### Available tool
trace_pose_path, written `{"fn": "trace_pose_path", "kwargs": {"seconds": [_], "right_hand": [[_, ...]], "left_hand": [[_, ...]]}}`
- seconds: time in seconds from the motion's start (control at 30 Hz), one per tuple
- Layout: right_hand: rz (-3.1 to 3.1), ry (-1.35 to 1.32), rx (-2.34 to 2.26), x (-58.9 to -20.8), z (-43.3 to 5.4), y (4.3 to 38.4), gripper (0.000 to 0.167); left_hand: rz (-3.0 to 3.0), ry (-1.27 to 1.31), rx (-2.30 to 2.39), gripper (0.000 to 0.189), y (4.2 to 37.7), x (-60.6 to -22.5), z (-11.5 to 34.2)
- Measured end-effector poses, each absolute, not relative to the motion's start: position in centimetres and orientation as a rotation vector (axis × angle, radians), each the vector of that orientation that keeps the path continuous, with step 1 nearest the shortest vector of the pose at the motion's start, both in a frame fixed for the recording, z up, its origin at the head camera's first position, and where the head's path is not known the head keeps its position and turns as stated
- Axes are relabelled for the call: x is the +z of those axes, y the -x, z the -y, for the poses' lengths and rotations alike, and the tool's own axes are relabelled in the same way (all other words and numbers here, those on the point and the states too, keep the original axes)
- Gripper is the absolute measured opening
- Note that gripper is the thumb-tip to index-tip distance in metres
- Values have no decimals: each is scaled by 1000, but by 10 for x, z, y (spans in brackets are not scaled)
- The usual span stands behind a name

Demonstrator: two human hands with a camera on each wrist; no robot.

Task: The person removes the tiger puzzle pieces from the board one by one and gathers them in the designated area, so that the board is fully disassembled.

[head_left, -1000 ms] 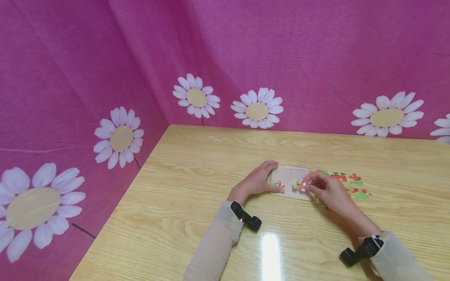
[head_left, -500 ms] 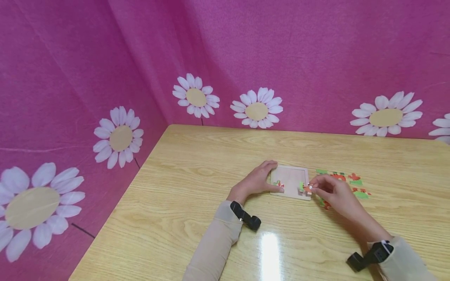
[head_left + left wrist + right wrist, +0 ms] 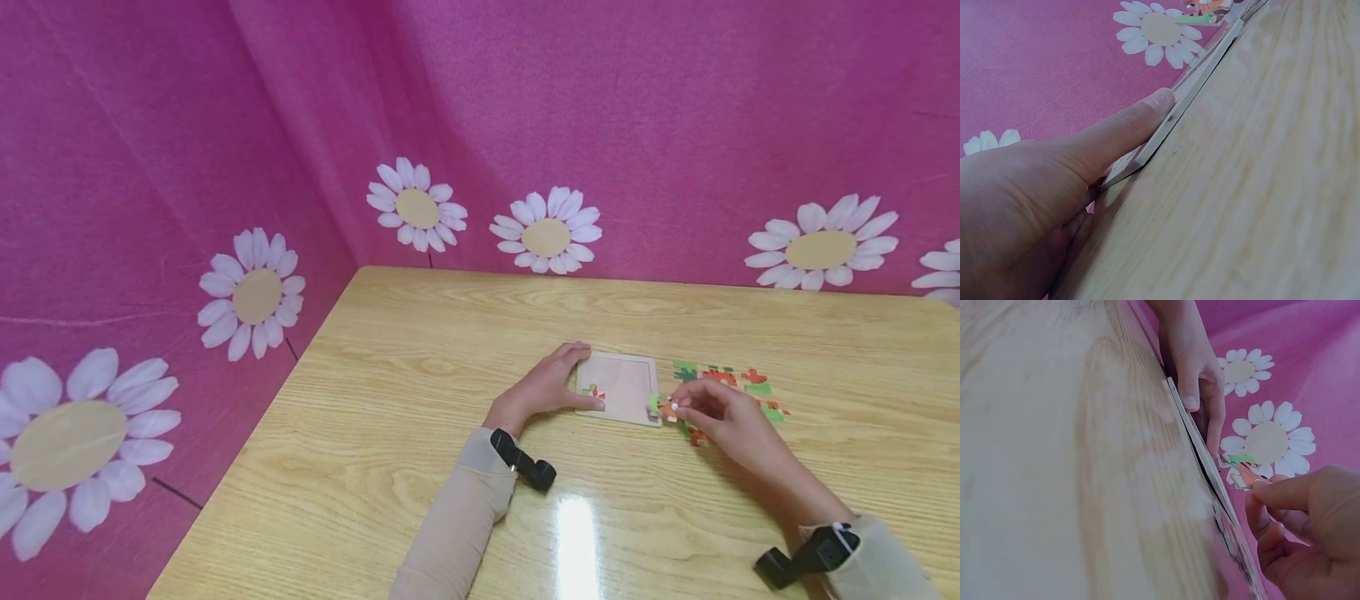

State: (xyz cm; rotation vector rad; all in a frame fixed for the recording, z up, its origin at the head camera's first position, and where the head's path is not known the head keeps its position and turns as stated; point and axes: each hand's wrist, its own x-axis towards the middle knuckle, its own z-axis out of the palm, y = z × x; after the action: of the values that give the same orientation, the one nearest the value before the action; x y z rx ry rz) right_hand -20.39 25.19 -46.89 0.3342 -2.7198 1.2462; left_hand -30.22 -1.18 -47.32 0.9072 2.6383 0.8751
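A shallow wooden puzzle tray [image 3: 618, 373] lies flat on the table. In its near left corner is a green and red jigsaw piece [image 3: 592, 393]. My left hand [image 3: 546, 385] grips the tray's left side, fingers at the far corner and thumb over the near edge; in the left wrist view the thumb [image 3: 1141, 119] lies along the frame. My right hand [image 3: 729, 417] pinches a green and orange jigsaw piece [image 3: 1245, 470] between thumb and forefinger. It is held above the tray's right rim, with the remaining fingers curled underneath.
Several loose jigsaw pieces [image 3: 722, 377] in green, red and orange lie right of the tray, some partly hidden behind the right hand. The wooden table [image 3: 420, 358] meets a pink curtain [image 3: 637, 125] with daisies at its back and left edges.
My right hand has drawn back to the right with the pinched piece, from over the tray's interior to its right rim. The left hand and the tray have hardly moved.
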Motion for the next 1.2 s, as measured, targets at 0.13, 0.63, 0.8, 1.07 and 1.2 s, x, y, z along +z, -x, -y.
{"fn": "trace_pose_path", "kwargs": {"seconds": [0.13,0.63,0.8,1.07,1.2], "right_hand": [[2705,-335,1243,-469,-256,201,13],[2627,-372,1230,-473,-276,191,11],[2604,-386,1254,-473,-283,187,11],[2585,-397,1275,-474,-294,181,14],[2576,-390,1265,-475,-299,178,16]], "left_hand": [[-2641,-907,871,87,303,-474,12],[-2639,-901,868,87,302,-473,13],[-2639,-900,867,87,302,-474,12],[-2635,-903,883,87,303,-475,12],[-2635,-909,885,88,303,-476,12]]}}
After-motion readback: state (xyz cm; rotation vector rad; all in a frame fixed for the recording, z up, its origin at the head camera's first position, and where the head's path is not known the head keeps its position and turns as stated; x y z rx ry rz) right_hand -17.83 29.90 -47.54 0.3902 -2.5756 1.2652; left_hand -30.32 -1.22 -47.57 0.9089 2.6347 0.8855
